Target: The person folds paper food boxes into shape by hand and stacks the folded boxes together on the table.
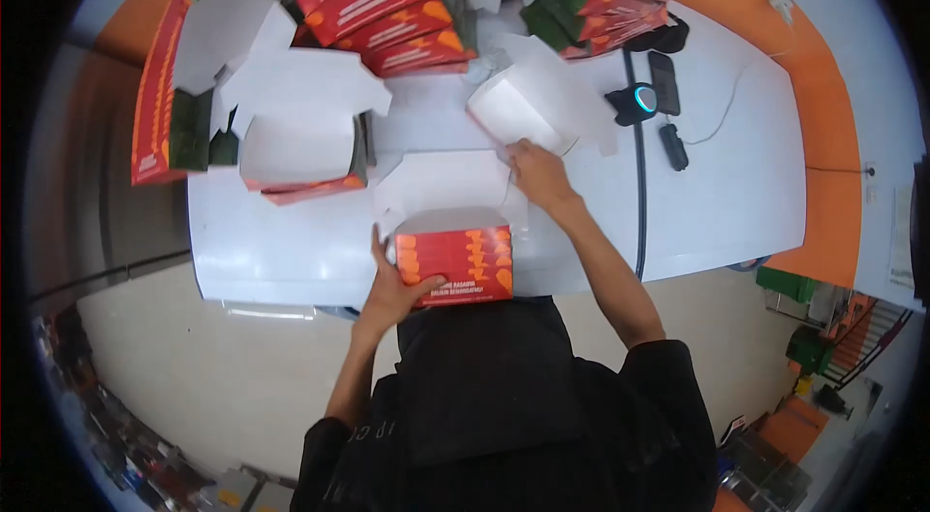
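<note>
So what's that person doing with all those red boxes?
The person's left hand is holding a red box at the table's near edge, and its lid is open. The right hand is by the lid's far corner, next to another open box; I can't tell which it touches. One more open box sits to the left, with piled-up boxes at the back.

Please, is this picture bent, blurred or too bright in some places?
Head view: strong wide-lens bending, table edge curved, corners black; head view: pale glare washes the tabletop, white box flaps nearly blend in; head view: lettering on the red box soft, flap beside the right hand looks smeared.
</note>
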{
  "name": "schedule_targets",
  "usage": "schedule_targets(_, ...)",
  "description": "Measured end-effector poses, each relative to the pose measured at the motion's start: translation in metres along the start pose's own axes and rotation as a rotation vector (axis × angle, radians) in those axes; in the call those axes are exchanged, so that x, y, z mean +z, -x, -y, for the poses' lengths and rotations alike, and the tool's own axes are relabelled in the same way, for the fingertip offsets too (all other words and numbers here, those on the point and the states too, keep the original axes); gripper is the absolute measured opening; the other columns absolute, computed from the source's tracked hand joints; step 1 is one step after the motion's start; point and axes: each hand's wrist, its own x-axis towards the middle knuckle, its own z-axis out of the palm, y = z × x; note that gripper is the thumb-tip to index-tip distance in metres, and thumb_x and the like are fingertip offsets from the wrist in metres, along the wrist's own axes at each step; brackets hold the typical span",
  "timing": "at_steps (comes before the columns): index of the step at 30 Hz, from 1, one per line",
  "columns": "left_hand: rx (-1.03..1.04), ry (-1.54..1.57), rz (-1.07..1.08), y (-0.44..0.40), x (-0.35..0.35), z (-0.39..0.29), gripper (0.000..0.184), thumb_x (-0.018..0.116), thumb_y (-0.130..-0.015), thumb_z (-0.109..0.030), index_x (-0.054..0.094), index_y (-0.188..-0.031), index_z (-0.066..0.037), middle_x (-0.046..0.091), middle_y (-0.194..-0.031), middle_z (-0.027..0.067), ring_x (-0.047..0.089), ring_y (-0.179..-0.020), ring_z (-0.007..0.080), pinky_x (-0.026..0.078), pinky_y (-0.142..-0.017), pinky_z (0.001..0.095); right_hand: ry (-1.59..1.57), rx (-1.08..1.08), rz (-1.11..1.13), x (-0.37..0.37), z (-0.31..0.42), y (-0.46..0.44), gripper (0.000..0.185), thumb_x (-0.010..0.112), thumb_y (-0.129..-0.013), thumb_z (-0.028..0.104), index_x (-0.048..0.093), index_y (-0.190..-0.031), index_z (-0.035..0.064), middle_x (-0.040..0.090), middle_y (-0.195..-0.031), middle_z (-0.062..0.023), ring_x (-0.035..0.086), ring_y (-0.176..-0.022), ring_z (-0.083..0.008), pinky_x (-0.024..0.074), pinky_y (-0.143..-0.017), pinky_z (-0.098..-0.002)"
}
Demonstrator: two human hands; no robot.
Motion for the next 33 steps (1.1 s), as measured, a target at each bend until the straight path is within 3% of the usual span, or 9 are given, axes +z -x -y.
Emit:
schedule_targets(4, -0.05, -0.203, 0.364, -0.027, -0.031, -0.032, 0.126, 0.09, -0.086, -0.032, -0.001, -0.167, 0.001, 0.059, -0.144, 0.0266, 0.061, -0.13, 0.0311, 0.048, -0.112, 0.0388, -0.165, -0.032, 0.105, -0.063, 0.048, 0.033, 0.024, 0.06, -0.103, 0.017, 0.064, -0.119, 0.0011, 0.067, -0.108, -0.0206, 0.066, -0.095, -0.0444, 0.0533, -0.08, -0.0474)
schedule_targets(8, 0.133, -0.507, 0.573, -0.072, -0.042, -0.065, 0.116, 0.088, -0.085, -0.038, 0.016, -0.168, -0.003, 0.057, -0.148, 0.0274, 0.059, -0.132, 0.0365, 0.044, -0.115, 0.037, -0.505, -0.139, 0.248, -0.049, 0.049, 0.078, 0.026, 0.059, -0.107, 0.023, 0.062, -0.119, -0.0002, 0.069, -0.097, -0.0186, 0.065, -0.087, -0.0324, 0.0517, -0.083, -0.0425)
schedule_targets(11, 0.053, -0.561, 0.639, -0.102, -0.042, -0.091, 0.11, 0.091, -0.082, -0.033, 0.027, -0.165, -0.002, 0.05, -0.158, 0.0231, 0.053, -0.141, 0.0316, 0.041, -0.118, 0.0382, -0.591, 0.015, 0.225, -0.043, 0.055, 0.105, 0.028, 0.057, -0.109, 0.025, 0.061, -0.119, -0.0006, 0.067, -0.091, -0.0191, 0.064, -0.085, -0.0281, 0.0515, -0.084, -0.0396)
schedule_targets(14, 0.195, -0.551, 0.533, -0.106, -0.04, -0.102, 0.108, 0.093, -0.079, -0.035, 0.034, -0.163, -0.003, 0.05, -0.159, 0.0217, 0.053, -0.141, 0.0345, 0.041, -0.118, 0.0391, -0.692, 0.165, 0.323, -0.05, 0.063, 0.113, 0.031, 0.054, -0.11, 0.028, 0.061, -0.119, -0.0008, 0.069, -0.095, -0.0205, 0.065, -0.087, -0.0285, 0.0514, -0.085, -0.0391)
schedule_targets(18, 0.65, -0.923, 0.117, -0.087, -0.014, -0.084, 0.092, 0.082, -0.091, -0.034, 0.034, -0.164, -0.007, 0.041, -0.164, 0.0216, 0.035, -0.152, 0.0472, 0.028, -0.124, 0.0568, -0.818, 0.17, 0.221, -0.034, 0.074, 0.114, 0.034, 0.053, -0.111, 0.032, 0.061, -0.118, -0.0007, 0.07, -0.096, -0.0208, 0.065, -0.084, -0.0295, 0.0509, -0.083, -0.0402)
schedule_targets(20, 0.552, -1.086, -0.03, -0.06, 0.024, -0.068, 0.079, 0.056, -0.105, -0.046, 0.026, -0.167, -0.007, 0.024, -0.172, 0.0201, 0.013, -0.158, 0.0523, 0.006, -0.124, 0.07, -0.879, 0.125, 0.084, -0.023, 0.078, 0.112, 0.034, 0.051, -0.111, 0.032, 0.061, -0.118, -0.0001, 0.07, -0.094, -0.021, 0.065, -0.082, -0.0317, 0.0505, -0.081, -0.0417)
schedule_targets(22, 0.554, -1.069, -0.153, -0.052, 0.051, -0.047, 0.08, 0.047, -0.106, -0.053, 0.028, -0.166, -0.004, 0.025, -0.172, 0.0216, 0.013, -0.158, 0.0516, -0.001, -0.124, 0.0695, -0.874, 0.069, -0.029, -0.007, 0.082, 0.109, 0.032, 0.05, -0.112, 0.03, 0.061, -0.118, 0.0007, 0.07, -0.093, -0.0217, 0.066, -0.082, -0.0357, 0.0503, -0.078, -0.0441)
schedule_targets(31, 0.587, -1.085, -0.207, -0.051, 0.059, -0.058, 0.075, 0.048, -0.107, -0.05, 0.035, -0.163, -0.003, 0.024, -0.172, 0.0222, 0.014, -0.159, 0.0501, 0.001, -0.124, 0.07, -0.522, 0.14, -0.085, -0.001, 0.101, 0.107, 0.026, 0.048, -0.111, 0.021, 0.058, -0.123, 0.0011, 0.068, -0.092, -0.027, 0.066, -0.084, -0.0443, 0.0498, -0.074, -0.0496)
schedule_targets(33, 0.591, -1.092, -0.22, -0.052, 0.06, -0.057, 0.074, 0.048, -0.107, -0.049, 0.036, -0.163, -0.003, 0.025, -0.172, 0.0218, 0.014, -0.159, 0.05, 0.001, -0.124, 0.0699, -0.71, 0.16, -0.087, 0.001, 0.106, 0.108, 0.026, 0.049, -0.11, 0.022, 0.06, -0.12, 0.0011, 0.067, -0.086, -0.0249, 0.065, -0.079, -0.0424, 0.0503, -0.072, -0.0501)
